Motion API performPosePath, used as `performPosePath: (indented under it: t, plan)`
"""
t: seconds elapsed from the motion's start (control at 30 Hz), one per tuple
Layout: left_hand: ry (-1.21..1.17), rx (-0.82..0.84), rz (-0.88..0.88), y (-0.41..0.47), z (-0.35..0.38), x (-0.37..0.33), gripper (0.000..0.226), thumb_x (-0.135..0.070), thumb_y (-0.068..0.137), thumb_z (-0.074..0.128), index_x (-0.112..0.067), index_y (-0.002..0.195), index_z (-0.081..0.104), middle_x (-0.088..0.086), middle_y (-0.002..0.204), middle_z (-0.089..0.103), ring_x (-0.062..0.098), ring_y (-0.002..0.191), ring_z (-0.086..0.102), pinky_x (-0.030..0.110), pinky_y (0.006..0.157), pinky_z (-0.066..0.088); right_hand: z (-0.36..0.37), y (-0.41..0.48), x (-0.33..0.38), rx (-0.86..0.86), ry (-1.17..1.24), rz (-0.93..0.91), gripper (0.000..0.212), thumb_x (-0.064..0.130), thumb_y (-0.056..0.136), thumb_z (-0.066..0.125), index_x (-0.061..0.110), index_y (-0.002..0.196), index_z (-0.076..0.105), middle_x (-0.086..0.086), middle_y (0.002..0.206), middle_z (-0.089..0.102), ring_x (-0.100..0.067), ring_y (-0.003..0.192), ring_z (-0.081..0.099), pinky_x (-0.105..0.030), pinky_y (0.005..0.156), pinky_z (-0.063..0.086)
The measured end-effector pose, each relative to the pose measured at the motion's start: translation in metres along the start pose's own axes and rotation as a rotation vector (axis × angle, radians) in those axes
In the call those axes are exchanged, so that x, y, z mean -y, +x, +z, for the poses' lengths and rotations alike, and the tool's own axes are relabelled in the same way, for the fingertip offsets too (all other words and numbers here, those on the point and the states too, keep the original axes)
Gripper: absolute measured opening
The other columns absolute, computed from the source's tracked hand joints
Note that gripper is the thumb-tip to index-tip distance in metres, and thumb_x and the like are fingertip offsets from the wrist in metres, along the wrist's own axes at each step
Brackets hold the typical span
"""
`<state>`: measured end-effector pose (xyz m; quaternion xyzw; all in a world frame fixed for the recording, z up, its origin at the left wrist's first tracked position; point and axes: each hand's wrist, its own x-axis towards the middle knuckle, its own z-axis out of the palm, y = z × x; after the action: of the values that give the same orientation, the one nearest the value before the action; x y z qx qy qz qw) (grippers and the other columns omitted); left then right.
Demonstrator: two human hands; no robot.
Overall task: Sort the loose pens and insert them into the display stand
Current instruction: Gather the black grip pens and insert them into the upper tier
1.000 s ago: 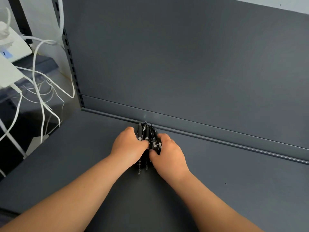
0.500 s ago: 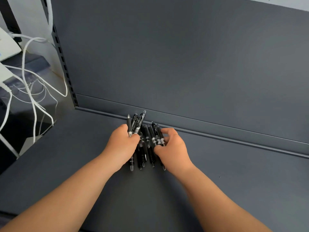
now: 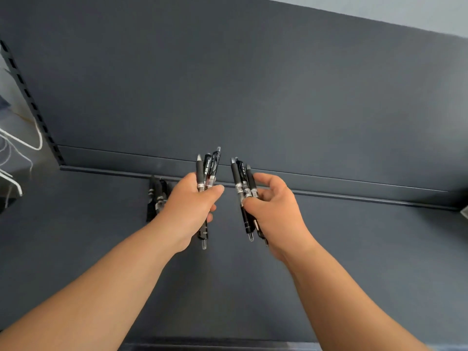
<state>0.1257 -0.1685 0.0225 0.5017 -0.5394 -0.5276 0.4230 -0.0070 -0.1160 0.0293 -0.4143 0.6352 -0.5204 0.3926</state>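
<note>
Head view: both hands were up over the dark grey shelf [image 3: 354, 249], held apart with a clear gap between them. Fingers of the left hand [image 3: 188, 206] were curled round a bundle of black pens [image 3: 206, 171], one end up, the other poking out below the fist. Thumb and fingers of the right hand [image 3: 273, 211] pinched a second bundle [image 3: 241, 178], tilted slightly left. Some loose pens [image 3: 157, 196] lay on the shelf just left of the left hand, far ends near the raised back lip [image 3: 354, 196]. The back panel [image 3: 253, 84] rose behind the lip. A wide run of shelf lay right of the right hand and under both forearms. At the left edge stood a slotted upright [image 3: 33, 107], with white cables [image 3: 25, 145] beyond it.
</note>
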Motion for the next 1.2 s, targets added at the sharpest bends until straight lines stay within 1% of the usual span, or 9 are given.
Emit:
performPosePath:
  t: [0.17, 0.4, 0.57, 0.67, 0.8, 0.97, 1.1, 1.13, 1.2]
  plan:
    - [0.007, 0.101, 0.017, -0.037, 0.070, -0.016, 0.012, -0.013, 0.090, 0.056, -0.013, 0.102, 0.057, 0.004, 0.084, 0.057, 0.014, 0.063, 0.047, 0.027, 0.052, 0.041, -0.080, -0.035, -0.003, -0.078, 0.016, -0.022, 0.040, 0.007, 0.084, 0.059, 0.034, 0.112, 0.050, 0.002, 0.089, 0.070, -0.009, 0.058, 0.056, -0.020, 0.046, 0.038]
    - [0.029, 0.277, 0.070, -0.120, 0.197, -0.038, 0.013, -0.018, 0.092, 0.056, -0.015, 0.105, 0.057, 0.002, 0.083, 0.056, 0.015, 0.066, 0.050, 0.027, 0.057, 0.045, -0.215, -0.105, -0.016, -0.223, 0.050, -0.041, 0.045, 0.003, 0.083, 0.058, 0.029, 0.119, 0.050, -0.003, 0.091, 0.069, -0.007, 0.052, 0.053, -0.020, 0.043, 0.039]
    - [0.026, 0.411, 0.118, -0.183, 0.280, -0.050, 0.019, -0.023, 0.088, 0.065, -0.014, 0.103, 0.058, 0.001, 0.077, 0.052, 0.013, 0.061, 0.047, 0.023, 0.050, 0.041, -0.300, -0.160, -0.027, -0.311, 0.081, -0.066, 0.041, 0.002, 0.084, 0.058, 0.033, 0.109, 0.052, -0.007, 0.088, 0.069, -0.010, 0.053, 0.051, -0.024, 0.044, 0.040]
    - [-0.022, 0.465, 0.090, -0.219, 0.327, -0.053, 0.025, -0.025, 0.083, 0.071, -0.012, 0.101, 0.059, 0.000, 0.070, 0.050, 0.013, 0.058, 0.046, 0.024, 0.048, 0.040, -0.347, -0.193, -0.037, -0.378, 0.066, -0.077, 0.043, 0.002, 0.084, 0.060, 0.029, 0.116, 0.051, -0.004, 0.085, 0.067, -0.007, 0.050, 0.049, -0.022, 0.046, 0.040]
    - [-0.087, 0.578, 0.015, -0.262, 0.384, -0.058, 0.027, -0.026, 0.080, 0.075, -0.011, 0.096, 0.059, 0.003, 0.065, 0.051, 0.014, 0.056, 0.046, 0.024, 0.049, 0.042, -0.403, -0.232, -0.050, -0.458, 0.024, -0.085, 0.045, 0.005, 0.082, 0.062, 0.030, 0.118, 0.052, -0.013, 0.099, 0.066, -0.015, 0.063, 0.053, -0.028, 0.056, 0.046]
    - [-0.209, 0.694, -0.079, -0.299, 0.447, -0.071, 0.027, -0.011, 0.079, 0.075, -0.007, 0.097, 0.054, 0.001, 0.065, 0.051, 0.008, 0.050, 0.043, 0.017, 0.038, 0.037, -0.454, -0.268, -0.055, -0.530, 0.032, -0.091, 0.043, 0.005, 0.084, 0.064, 0.028, 0.118, 0.051, -0.001, 0.087, 0.067, -0.003, 0.055, 0.055, -0.018, 0.049, 0.043]
    - [-0.231, 0.738, -0.126, -0.310, 0.489, -0.071, 0.029, 0.000, 0.079, 0.072, -0.007, 0.100, 0.053, 0.005, 0.069, 0.053, 0.007, 0.045, 0.042, 0.016, 0.036, 0.035, -0.483, -0.278, -0.065, -0.609, 0.015, -0.093, 0.045, 0.005, 0.083, 0.066, 0.023, 0.121, 0.051, -0.004, 0.098, 0.071, -0.020, 0.084, 0.069, -0.033, 0.073, 0.057]
    - [-0.232, 0.747, -0.134, -0.311, 0.497, -0.071, 0.026, 0.001, 0.079, 0.071, -0.008, 0.096, 0.053, 0.006, 0.070, 0.054, 0.007, 0.044, 0.042, 0.016, 0.035, 0.035, -0.490, -0.278, -0.068, -0.629, 0.007, -0.089, 0.044, 0.006, 0.083, 0.067, 0.024, 0.120, 0.052, -0.004, 0.099, 0.071, -0.022, 0.090, 0.069, -0.038, 0.083, 0.056]
    - [-0.249, 0.758, -0.157, -0.308, 0.515, -0.073, 0.023, 0.003, 0.080, 0.069, -0.010, 0.088, 0.052, 0.006, 0.068, 0.055, 0.006, 0.043, 0.042, 0.016, 0.035, 0.034, -0.504, -0.277, -0.070, -0.653, -0.007, -0.087, 0.042, 0.009, 0.084, 0.068, 0.027, 0.119, 0.055, -0.004, 0.099, 0.071, -0.021, 0.093, 0.068, -0.042, 0.089, 0.054]
